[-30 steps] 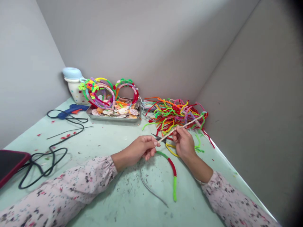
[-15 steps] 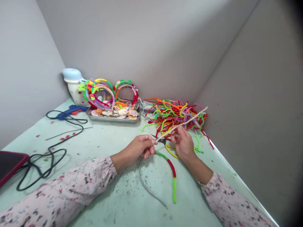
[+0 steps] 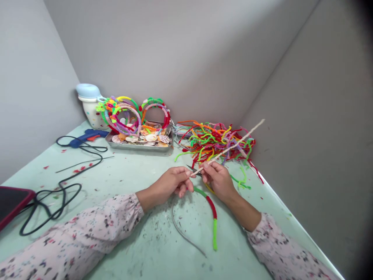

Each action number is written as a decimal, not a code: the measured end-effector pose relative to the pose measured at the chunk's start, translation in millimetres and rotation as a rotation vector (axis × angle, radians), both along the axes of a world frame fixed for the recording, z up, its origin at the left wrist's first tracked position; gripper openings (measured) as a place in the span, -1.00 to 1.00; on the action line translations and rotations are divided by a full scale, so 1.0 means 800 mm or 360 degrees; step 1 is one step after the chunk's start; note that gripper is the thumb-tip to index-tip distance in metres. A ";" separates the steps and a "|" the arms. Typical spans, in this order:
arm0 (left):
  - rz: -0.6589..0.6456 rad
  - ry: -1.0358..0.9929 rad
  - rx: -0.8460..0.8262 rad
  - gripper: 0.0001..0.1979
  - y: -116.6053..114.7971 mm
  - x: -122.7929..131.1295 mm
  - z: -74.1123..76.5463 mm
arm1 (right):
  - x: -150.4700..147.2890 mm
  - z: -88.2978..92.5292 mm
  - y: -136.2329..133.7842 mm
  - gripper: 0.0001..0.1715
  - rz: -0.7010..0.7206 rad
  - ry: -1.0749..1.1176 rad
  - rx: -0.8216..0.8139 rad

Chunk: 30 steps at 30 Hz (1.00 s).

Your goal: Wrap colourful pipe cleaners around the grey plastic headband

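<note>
A pale cream pipe cleaner [image 3: 237, 144] slants up to the right between my hands. My left hand [image 3: 178, 181] pinches its lower end between thumb and forefinger. Just to the right, the fingers of my right hand [image 3: 218, 179] are closed around it near that end. Below my left fingers is a headband [image 3: 214, 214], its right side wrapped in green, red and bright green fuzzy sections. Its left side is bare grey metal. The top of the headband is hidden by my left fingers, so I cannot tell whether they grip it. Scissors [image 3: 192, 169] with yellow handles lie partly behind my right hand.
Colourful pipe cleaners [image 3: 215, 142] are heaped at the back right. A metal tray [image 3: 136, 147] holds shells and finished headbands [image 3: 128, 116]. To the left are a white cup [image 3: 94, 111], a blue glue gun [image 3: 87, 136], a black cord [image 3: 62, 182] and a red-edged device [image 3: 17, 206].
My right hand has slid down and left along the pipe cleaner, closer to my left hand. The free end now reaches higher and farther right. My left hand has barely moved.
</note>
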<state>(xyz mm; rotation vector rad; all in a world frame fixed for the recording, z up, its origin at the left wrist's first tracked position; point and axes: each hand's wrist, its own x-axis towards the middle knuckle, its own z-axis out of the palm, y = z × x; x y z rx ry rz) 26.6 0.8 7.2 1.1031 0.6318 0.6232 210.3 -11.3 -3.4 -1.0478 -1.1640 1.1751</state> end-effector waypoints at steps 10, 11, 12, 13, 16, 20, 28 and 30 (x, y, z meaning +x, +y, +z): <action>0.0078 -0.0062 0.0003 -0.77 0.004 -0.002 -0.008 | -0.025 -0.008 -0.004 -0.78 0.0099 0.0437 -0.0239; 0.0084 -0.0051 0.0009 -0.76 0.004 -0.002 -0.008 | -0.022 -0.009 -0.001 -0.77 0.0099 0.0341 -0.0215; 0.0091 -0.0041 0.0018 -0.76 0.003 -0.002 -0.007 | -0.018 -0.010 0.002 -0.76 0.0080 0.0230 -0.0170; 0.0096 -0.0031 0.0023 -0.75 0.003 -0.001 -0.006 | -0.014 -0.010 0.005 -0.74 0.0060 0.0133 -0.0134; 0.0102 -0.0025 0.0016 -0.75 0.002 0.000 -0.005 | -0.006 -0.007 0.008 -0.72 0.0001 -0.0055 -0.0037; 0.0088 -0.0024 -0.0022 -0.75 0.003 0.000 -0.006 | -0.006 -0.004 0.005 -0.71 -0.0040 -0.0106 0.0029; 0.0003 0.0015 -0.0012 -0.75 0.002 -0.001 -0.007 | -0.006 -0.005 0.003 -0.71 -0.0051 -0.0062 0.0065; 0.0000 0.0043 0.0015 -0.77 0.002 -0.001 -0.005 | -0.006 -0.004 0.003 -0.71 -0.0047 -0.0057 0.0047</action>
